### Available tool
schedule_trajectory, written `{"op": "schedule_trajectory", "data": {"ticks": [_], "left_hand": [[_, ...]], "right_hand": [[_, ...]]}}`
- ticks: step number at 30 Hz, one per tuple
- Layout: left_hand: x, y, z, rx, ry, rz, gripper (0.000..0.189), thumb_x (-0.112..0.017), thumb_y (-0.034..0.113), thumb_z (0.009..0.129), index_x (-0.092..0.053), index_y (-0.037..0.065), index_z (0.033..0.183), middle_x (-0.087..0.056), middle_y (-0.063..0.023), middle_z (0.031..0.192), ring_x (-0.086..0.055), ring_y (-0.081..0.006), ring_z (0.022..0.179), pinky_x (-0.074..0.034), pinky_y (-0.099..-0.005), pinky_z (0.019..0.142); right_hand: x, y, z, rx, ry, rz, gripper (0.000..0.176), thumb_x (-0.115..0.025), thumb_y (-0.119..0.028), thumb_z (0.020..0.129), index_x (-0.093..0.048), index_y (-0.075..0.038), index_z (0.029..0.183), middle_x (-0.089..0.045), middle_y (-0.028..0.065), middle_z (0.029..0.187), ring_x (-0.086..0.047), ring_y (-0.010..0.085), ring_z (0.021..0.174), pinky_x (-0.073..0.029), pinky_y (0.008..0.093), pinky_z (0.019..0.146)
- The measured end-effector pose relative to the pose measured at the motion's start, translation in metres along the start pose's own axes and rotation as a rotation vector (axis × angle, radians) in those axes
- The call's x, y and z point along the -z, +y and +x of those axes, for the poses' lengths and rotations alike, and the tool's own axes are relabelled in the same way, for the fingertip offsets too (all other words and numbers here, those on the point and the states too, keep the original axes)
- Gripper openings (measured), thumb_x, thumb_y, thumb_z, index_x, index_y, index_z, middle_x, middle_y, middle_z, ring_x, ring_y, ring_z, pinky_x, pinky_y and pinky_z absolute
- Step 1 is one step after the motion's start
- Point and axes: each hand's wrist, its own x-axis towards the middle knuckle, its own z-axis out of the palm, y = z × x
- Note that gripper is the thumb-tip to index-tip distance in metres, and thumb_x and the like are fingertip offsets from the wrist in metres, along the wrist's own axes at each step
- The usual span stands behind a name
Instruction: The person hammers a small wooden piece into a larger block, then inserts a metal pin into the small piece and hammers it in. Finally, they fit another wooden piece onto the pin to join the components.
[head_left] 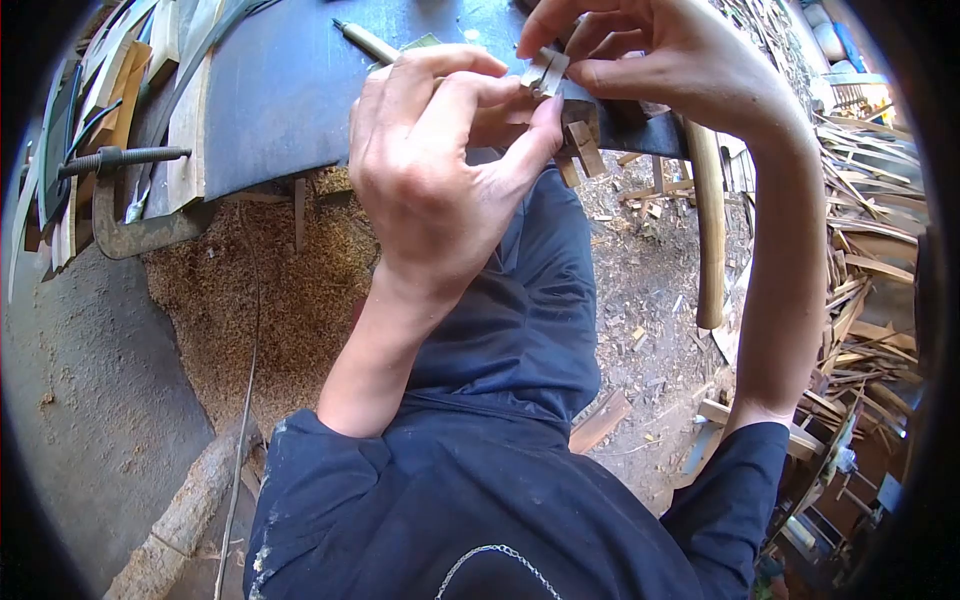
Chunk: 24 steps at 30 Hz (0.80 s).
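My left hand pinches a small pale wooden piece between thumb and fingers, above the near edge of the dark workbench. A dark line or slot runs along the piece. On its right side, my right hand has its thumb and fingertips closed in at the piece's edge; whether they hold it is hard to tell. Just below my left thumb, small wooden blocks jut out at the bench edge. Behind my left hand lies a pen-like tool.
A wooden handle hangs down from the bench at the right. A metal clamp and wood strips are at the left. Sawdust covers ground below, with a log at lower left. Wood scraps pile up far right.
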Motion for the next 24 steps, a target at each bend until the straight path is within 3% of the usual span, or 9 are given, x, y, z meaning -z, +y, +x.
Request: {"op": "schedule_trajectory", "data": {"ticks": [4,8,10,14,21,24], "left_hand": [[-0.004,0.001,-0.002,0.034,-0.007,-0.049,0.023,-0.095,0.012,0.078,-0.079,0.003,0.092,-0.076,-0.0078,0.103,-0.074,-0.0208,0.091,-0.059,-0.0337,0.080],[-0.003,0.003,0.000,0.061,-0.014,-0.059,0.023,-0.095,0.012,0.079,-0.079,0.002,0.092,-0.076,-0.0092,0.103,-0.074,-0.0204,0.090,-0.060,-0.0330,0.080],[-0.006,-0.001,-0.002,0.103,0.017,-0.109,0.023,-0.094,0.016,0.078,-0.078,0.004,0.089,-0.076,-0.0064,0.102,-0.071,-0.0208,0.092,-0.054,-0.0353,0.086],[-0.004,0.005,0.001,0.272,0.041,-0.298,0.023,-0.093,0.015,0.079,-0.078,0.002,0.091,-0.076,-0.0088,0.104,-0.070,-0.0213,0.097,-0.054,-0.0350,0.092],[0.004,0.010,0.004,0.360,0.072,-0.447,0.018,-0.091,0.010,0.086,-0.080,0.000,0.097,-0.076,-0.0098,0.108,-0.070,-0.0185,0.103,-0.052,-0.0316,0.097],[0.008,0.016,0.008,0.452,0.064,-0.585,0.016,-0.089,0.009,0.089,-0.080,0.000,0.099,-0.075,-0.0113,0.110,-0.069,-0.0184,0.107,-0.052,-0.0322,0.099]], "right_hand": [[-0.007,-0.004,-0.006,-0.055,0.129,0.057,0.032,-0.073,-0.004,0.093,-0.076,-0.002,0.125,-0.080,0.0121,0.110,-0.077,0.0184,0.098,-0.065,0.0345,0.089],[-0.022,-0.007,-0.029,0.054,0.386,-0.102,0.030,-0.071,-0.003,0.093,-0.076,0.000,0.123,-0.079,0.0122,0.109,-0.076,0.0182,0.097,-0.065,0.0340,0.088],[-0.028,-0.003,-0.038,0.037,0.448,-0.117,0.028,-0.071,-0.003,0.092,-0.077,0.001,0.120,-0.079,0.0120,0.108,-0.076,0.0181,0.096,-0.064,0.0335,0.088],[-0.049,0.012,-0.048,0.090,0.588,-0.187,0.020,-0.074,-0.002,0.092,-0.081,-0.002,0.111,-0.076,0.0094,0.101,-0.073,0.0176,0.092,-0.059,0.0311,0.082],[-0.075,0.003,-0.050,0.212,0.786,-0.354,0.021,-0.086,-0.010,0.088,-0.082,-0.006,0.108,-0.074,0.0080,0.098,-0.071,0.0213,0.088,-0.055,0.0328,0.078],[-0.083,0.005,-0.044,0.333,0.886,-0.236,0.022,-0.088,-0.009,0.085,-0.082,-0.006,0.106,-0.075,0.0078,0.095,-0.073,0.0219,0.086,-0.055,0.0323,0.077]]}}
